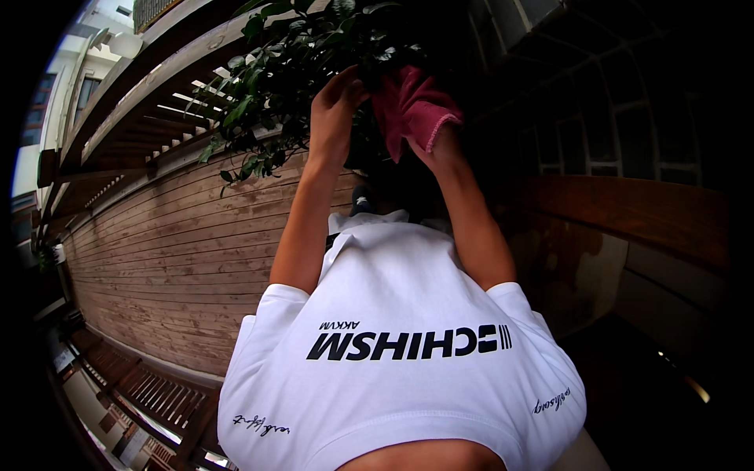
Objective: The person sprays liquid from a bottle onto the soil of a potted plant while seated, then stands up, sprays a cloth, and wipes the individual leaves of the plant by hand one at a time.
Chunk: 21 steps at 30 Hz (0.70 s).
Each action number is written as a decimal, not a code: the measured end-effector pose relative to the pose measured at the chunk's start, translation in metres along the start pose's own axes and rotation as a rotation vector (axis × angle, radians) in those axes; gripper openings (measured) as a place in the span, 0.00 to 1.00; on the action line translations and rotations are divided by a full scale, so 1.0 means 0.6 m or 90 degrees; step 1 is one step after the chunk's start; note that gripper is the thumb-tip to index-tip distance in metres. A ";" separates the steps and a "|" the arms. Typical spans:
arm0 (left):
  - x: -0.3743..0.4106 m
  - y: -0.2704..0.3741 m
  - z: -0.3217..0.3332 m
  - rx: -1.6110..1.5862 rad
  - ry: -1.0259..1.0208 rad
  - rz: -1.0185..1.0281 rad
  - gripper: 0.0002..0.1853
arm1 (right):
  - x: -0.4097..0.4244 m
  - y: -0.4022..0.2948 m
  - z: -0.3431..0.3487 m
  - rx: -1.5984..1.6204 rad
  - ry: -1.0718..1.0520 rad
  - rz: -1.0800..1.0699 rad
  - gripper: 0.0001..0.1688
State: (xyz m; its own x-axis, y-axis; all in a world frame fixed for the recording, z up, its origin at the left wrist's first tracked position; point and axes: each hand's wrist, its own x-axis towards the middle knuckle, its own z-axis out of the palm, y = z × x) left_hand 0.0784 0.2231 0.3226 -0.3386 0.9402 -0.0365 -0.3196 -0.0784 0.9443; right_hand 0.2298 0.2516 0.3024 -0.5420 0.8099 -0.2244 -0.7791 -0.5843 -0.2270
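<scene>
A dark red cloth (406,103) with a stitched edge drapes over my right hand (425,144), whose fingers are hidden beneath it. Just left of the cloth, my left hand (339,103) is raised against a leafy green plant (277,65), its fingers bent and their tips partly lost among dark leaves. Whether those fingers hold a leaf cannot be made out. Both hands are at the top middle of the view, beyond the white T-shirt I wear.
Wooden deck boards (177,235) stretch away to the left, bordered by a slatted wooden railing (159,391). A dark brick or tile wall (636,135) rises on the right above a wooden ledge (618,206). A dark shoe (361,200) shows below my left forearm.
</scene>
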 end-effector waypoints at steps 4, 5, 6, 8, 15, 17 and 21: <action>-0.009 0.000 -0.003 -0.091 0.011 -0.036 0.21 | -0.025 -0.018 0.001 -0.218 0.177 -0.002 0.18; -0.013 0.003 -0.002 -0.110 0.015 -0.044 0.22 | -0.017 -0.027 -0.035 -0.130 0.022 0.009 0.18; -0.014 0.004 0.003 -0.129 0.013 -0.053 0.22 | -0.002 -0.039 -0.087 -0.044 -0.134 0.015 0.19; -0.019 0.005 -0.001 -0.166 0.029 -0.053 0.22 | 0.003 -0.044 -0.108 -0.030 -0.245 -0.014 0.20; -0.098 -0.035 -0.003 -0.069 -0.024 -0.037 0.23 | -0.066 -0.049 -0.048 -0.065 -0.246 -0.069 0.29; -0.114 -0.022 0.009 0.010 -0.090 -0.032 0.25 | -0.079 -0.051 -0.053 -0.147 -0.293 -0.109 0.29; -0.120 -0.004 0.033 0.003 -0.160 -0.022 0.28 | -0.086 -0.070 -0.062 -0.579 -0.294 -0.315 0.31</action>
State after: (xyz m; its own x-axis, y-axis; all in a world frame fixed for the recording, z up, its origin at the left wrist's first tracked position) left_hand 0.1213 0.1623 0.3293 -0.0973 0.9952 0.0132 -0.3223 -0.0441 0.9456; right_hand 0.3020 0.2323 0.2884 -0.4494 0.7942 0.4091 -0.5240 0.1366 -0.8407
